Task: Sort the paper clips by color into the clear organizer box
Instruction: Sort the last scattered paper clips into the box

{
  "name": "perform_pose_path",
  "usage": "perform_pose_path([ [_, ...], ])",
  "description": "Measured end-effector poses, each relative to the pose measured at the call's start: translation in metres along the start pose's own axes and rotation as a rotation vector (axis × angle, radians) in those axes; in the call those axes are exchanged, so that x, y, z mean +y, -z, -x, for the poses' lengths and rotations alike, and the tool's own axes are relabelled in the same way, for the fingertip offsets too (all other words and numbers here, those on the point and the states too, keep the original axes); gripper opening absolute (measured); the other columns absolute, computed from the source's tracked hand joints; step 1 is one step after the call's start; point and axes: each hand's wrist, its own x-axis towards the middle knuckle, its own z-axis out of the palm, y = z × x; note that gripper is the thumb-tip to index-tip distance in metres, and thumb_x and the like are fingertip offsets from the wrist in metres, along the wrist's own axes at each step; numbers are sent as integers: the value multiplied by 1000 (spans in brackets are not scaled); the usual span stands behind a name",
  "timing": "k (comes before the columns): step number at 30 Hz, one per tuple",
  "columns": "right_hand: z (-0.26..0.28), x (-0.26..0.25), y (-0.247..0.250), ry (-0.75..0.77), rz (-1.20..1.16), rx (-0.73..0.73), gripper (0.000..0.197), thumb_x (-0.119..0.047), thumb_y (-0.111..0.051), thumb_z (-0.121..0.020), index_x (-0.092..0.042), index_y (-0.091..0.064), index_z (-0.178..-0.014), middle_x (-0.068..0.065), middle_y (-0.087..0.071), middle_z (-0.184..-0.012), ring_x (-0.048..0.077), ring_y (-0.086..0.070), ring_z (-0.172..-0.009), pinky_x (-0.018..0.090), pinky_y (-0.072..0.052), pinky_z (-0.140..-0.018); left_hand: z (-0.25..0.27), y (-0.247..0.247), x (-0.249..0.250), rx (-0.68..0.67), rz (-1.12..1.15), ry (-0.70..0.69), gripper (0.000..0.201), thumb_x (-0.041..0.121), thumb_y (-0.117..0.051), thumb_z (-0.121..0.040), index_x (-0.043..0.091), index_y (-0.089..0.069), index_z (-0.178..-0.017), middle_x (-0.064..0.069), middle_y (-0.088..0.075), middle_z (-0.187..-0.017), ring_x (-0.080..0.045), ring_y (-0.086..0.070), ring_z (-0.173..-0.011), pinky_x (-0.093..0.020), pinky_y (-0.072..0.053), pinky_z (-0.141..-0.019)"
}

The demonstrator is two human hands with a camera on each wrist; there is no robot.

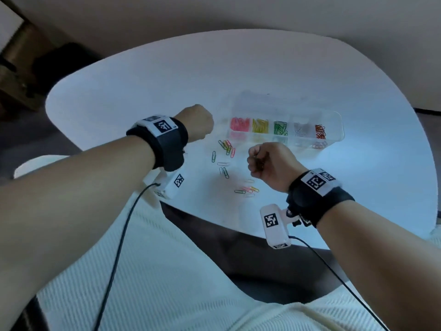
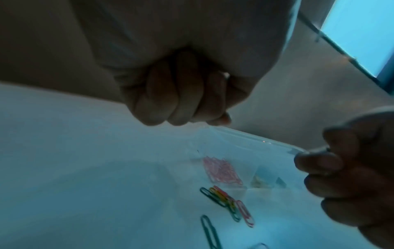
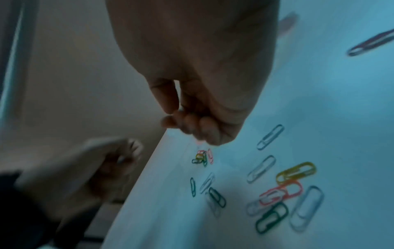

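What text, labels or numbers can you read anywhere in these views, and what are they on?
No words or numbers can be read in any view.
Left wrist band: a black-and-white square code marker, no letters.
Left wrist camera: another code marker only.
Right wrist band: code markers only.
Right wrist camera: a code marker; small print at its lower end is too blurred to read.
Organizer box: no label visible.

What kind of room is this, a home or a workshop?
Probably a home or a small office, though little of the room shows. A person sits at a rounded white table sorting loose paper clips into a clear organizer box; plain wall and dark wooden furniture lie beyond.
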Motion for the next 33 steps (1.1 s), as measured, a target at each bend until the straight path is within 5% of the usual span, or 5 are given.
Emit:
perform_pose_path([
  [3, -11, -6, -21, 89, 393, 144, 16, -11, -50, -86, -9, -62, -75, 0, -34, -56, 17, -25, -49, 24, -22, -44, -6, -1, 5, -9, -74, -61, 29, 27, -54, -89, 2, -69, -95, -9, -65, -91, -25, -57, -78, -29, -45, -67],
  [9, -33, -3, -32, 278, 1044, 281, 21, -37, -71, -85, -17, -70, -91, -2, -63, -86, 11, -55, -66, 21, -38, -51, -18, -11, -9, -54, -239, -101, 21, 34, -73, -81, 15, -65, -83, -4, -68, -89, -24, -62, -79, -27, -43, -62],
  [14, -45, -6, -39, 225, 1211, 341, 30, -43, -73, -82, -16, -68, -95, 3, -67, -90, 21, -66, -79, 28, -51, -66, -18, -23, -7, -115, -332, -96, 40, 47, -79, -72, 12, -65, -86, -3, -68, -81, -25, -65, -75, -30, -50, -62],
  [27, -49, -2, -14, 129, 1265, 400, 13, -25, -69, -80, -12, -72, -83, 7, -71, -82, 22, -67, -71, 26, -53, -63, -16, -44, -12, -141, -403, -79, 12, 22, -64, -80, 13, -66, -88, -5, -70, -84, -26, -67, -76, -33, -54, -66],
  [33, -50, 2, -16, 158, 1330, 436, 27, -42, -70, -82, -16, -70, -90, 5, -67, -84, 23, -65, -72, 25, -48, -62, -22, -35, -15, -110, -363, -52, 23, 33, -70, -73, 15, -66, -86, -3, -70, -81, -24, -66, -74, -28, -49, -61],
])
